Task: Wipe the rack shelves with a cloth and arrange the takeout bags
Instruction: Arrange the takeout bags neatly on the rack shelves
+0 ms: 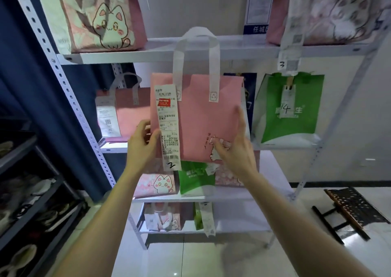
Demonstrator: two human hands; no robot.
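Two hands are on one bag. The pink fabric takeout bag with white loop handles (203, 118) hangs upright in the air between them, in front of the middle shelf of the white metal rack (190, 52).

The left hand (141, 143) has the bag's left edge. Its fingers (146, 126) are curled round that edge and its thumb is clamped on the front. Just right of the thumb, a long white paper receipt (168, 126) runs down the bag's face, with a handwritten 2 at the bottom end, below the thumb tip.

The right hand (232, 149) is at the lower right corner. Its fingers are fairly straight and slightly apart, laid flat on the front over the printed cat. Its thumb points up along the bag's right edge, and I cannot tell whether it hooks behind.

Left of the left fingers, a second pink bag with a white receipt (131, 109) stands on the middle shelf. Right of the right thumb stands a green takeout bag with a tag marked 14 (289, 107). Above both hands, at the left of the top shelf, sits a pink bag printed with a white cartoon cat (95, 16).

Below the wrists, the lower shelves hold more cat-print and green bags. Far off to the right of the right forearm, a dark folding stool (351, 209) stands on the tiled floor.
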